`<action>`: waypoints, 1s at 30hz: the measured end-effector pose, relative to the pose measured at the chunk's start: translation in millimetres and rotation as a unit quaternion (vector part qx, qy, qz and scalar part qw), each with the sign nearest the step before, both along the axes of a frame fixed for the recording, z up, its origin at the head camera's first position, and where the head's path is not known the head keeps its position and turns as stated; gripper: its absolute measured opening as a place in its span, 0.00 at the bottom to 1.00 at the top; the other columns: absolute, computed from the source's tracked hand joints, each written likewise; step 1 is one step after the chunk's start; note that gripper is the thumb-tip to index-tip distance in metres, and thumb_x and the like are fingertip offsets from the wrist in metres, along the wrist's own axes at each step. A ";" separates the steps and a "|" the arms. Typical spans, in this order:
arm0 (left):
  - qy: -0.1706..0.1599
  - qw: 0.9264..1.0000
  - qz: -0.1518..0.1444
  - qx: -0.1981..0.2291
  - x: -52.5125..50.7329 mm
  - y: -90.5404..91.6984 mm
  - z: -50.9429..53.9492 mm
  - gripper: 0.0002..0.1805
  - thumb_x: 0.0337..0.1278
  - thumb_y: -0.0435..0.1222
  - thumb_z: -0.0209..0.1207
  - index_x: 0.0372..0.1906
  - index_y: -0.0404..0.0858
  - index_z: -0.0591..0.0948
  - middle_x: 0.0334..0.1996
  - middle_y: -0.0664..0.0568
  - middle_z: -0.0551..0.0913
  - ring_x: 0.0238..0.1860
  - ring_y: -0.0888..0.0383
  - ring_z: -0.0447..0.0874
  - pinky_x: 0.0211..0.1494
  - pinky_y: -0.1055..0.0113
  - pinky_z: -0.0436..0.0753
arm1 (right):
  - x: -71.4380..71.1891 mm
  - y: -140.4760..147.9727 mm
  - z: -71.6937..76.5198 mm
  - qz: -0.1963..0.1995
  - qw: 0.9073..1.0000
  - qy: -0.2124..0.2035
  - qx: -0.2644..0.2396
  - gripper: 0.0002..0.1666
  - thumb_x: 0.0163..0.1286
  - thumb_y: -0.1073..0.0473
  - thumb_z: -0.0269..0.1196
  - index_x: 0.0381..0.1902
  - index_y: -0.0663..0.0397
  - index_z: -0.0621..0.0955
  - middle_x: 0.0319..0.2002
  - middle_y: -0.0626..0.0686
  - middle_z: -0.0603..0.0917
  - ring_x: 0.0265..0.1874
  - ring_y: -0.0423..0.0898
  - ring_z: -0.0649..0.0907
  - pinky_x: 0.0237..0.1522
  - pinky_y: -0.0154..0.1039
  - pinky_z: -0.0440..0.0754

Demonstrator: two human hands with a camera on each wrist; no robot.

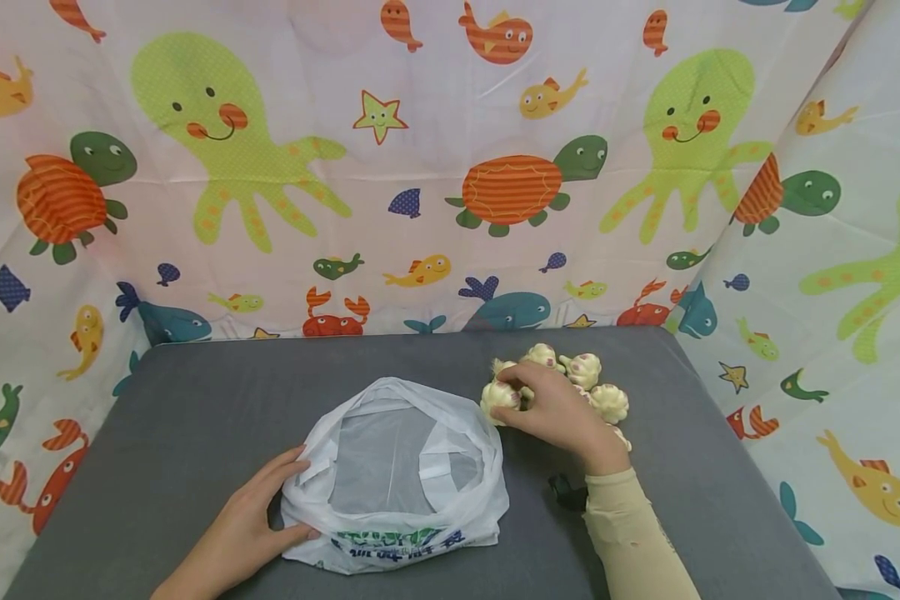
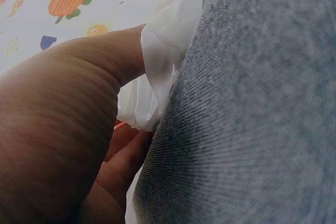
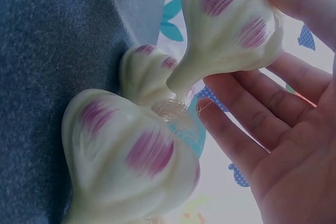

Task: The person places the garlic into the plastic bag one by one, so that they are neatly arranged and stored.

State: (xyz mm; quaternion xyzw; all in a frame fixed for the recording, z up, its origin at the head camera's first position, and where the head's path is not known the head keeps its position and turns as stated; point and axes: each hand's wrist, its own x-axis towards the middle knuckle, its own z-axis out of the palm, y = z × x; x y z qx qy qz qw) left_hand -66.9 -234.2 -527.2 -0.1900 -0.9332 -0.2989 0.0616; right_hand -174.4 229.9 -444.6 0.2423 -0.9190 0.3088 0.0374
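At the lower left of the frame, the left hand (image 1: 249, 515) touches the near left side of a white plastic bag (image 1: 487, 505), thumb and fingers spread well apart along its edge; in the left wrist view a thin fold of the plastic covers the thumb's tip. The bag sits just below the centre of the frame, its mouth gaping upward, one handle loop folded inward, with green and dark blue print along its lower front. From the lower right comes a cream sleeve (image 1: 630, 521), with a small dark object (image 1: 567, 492) beside the wrist; what it is cannot be told. Beyond it, the right hand (image 1: 558, 408) pinches a garlic bulb (image 1: 499, 400) between thumb and forefinger, its remaining fingers stretched out. That bulb is at the bag's upper right rim; whether the two touch cannot be told. It is pale and ribbed, streaked purple-pink, its neck pointing to the lower left in the right wrist view. Other garlic bulbs (image 1: 611, 403) cluster around and behind the hand. The gray tabletop (image 1: 195, 417) spreads broadly left of the bag, with a narrower strip between bag and right forearm. Its far edge crosses mid-frame, its sides slanting outward toward the lower corners, and sea-animal-print fabric (image 1: 427, 83) hangs behind.
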 end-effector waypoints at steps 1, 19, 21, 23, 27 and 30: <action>-0.002 1.000 0.000 0.000 -0.1 0.1 0.3 0.50 0.37 0.46 0.90 0.72 0.44 0.81 0.76 0.51 0.76 0.70 0.48 0.80 0.64 0.54 0.86 | 0.2 -0.6 0.0 0.002 1.000 0.001 -0.003 0.25 0.65 0.51 0.82 0.56 0.54 0.89 0.43 0.43 0.85 0.42 0.48 0.83 0.46 0.49 0.85; -0.008 1.000 -0.004 0.001 -2.0 -1.4 -1.7 0.50 0.39 0.46 0.90 0.73 0.44 0.80 0.76 0.52 0.76 0.71 0.47 0.80 0.62 0.49 0.87 | 4.7 -16.7 -2.2 0.053 0.998 0.028 -0.019 0.26 0.66 0.52 0.82 0.57 0.57 0.87 0.49 0.48 0.87 0.45 0.46 0.85 0.50 0.53 0.88; -0.002 1.000 -0.005 0.001 -2.0 -1.4 -2.6 0.50 0.38 0.46 0.90 0.72 0.44 0.80 0.76 0.52 0.76 0.70 0.47 0.80 0.62 0.51 0.87 | 5.6 -19.2 -1.5 0.057 0.998 0.024 -0.017 0.27 0.66 0.52 0.81 0.58 0.57 0.87 0.49 0.48 0.87 0.45 0.46 0.85 0.50 0.52 0.88; -0.002 1.000 -0.007 0.000 -2.1 -1.4 -3.2 0.50 0.38 0.46 0.90 0.72 0.44 0.80 0.76 0.51 0.76 0.70 0.47 0.80 0.62 0.50 0.87 | 6.0 -21.4 -1.4 0.062 0.998 0.022 -0.015 0.27 0.67 0.52 0.81 0.58 0.57 0.87 0.49 0.48 0.87 0.46 0.46 0.85 0.51 0.51 0.88; -0.016 1.000 -0.002 -0.005 -2.3 -1.0 -3.6 0.51 0.38 0.45 0.90 0.73 0.43 0.80 0.77 0.51 0.75 0.71 0.47 0.79 0.63 0.46 0.87 | 7.0 -25.0 -2.2 0.068 0.997 0.021 -0.009 0.26 0.67 0.51 0.81 0.59 0.55 0.87 0.50 0.48 0.87 0.47 0.44 0.85 0.51 0.51 0.88; -0.024 1.000 -0.002 -0.008 -2.5 -1.2 -3.6 0.51 0.38 0.44 0.90 0.73 0.42 0.79 0.77 0.50 0.74 0.72 0.47 0.78 0.63 0.45 0.86 | 7.4 -27.0 -3.8 0.072 0.997 0.020 -0.007 0.26 0.67 0.51 0.80 0.59 0.54 0.87 0.51 0.47 0.87 0.47 0.43 0.84 0.52 0.51 0.88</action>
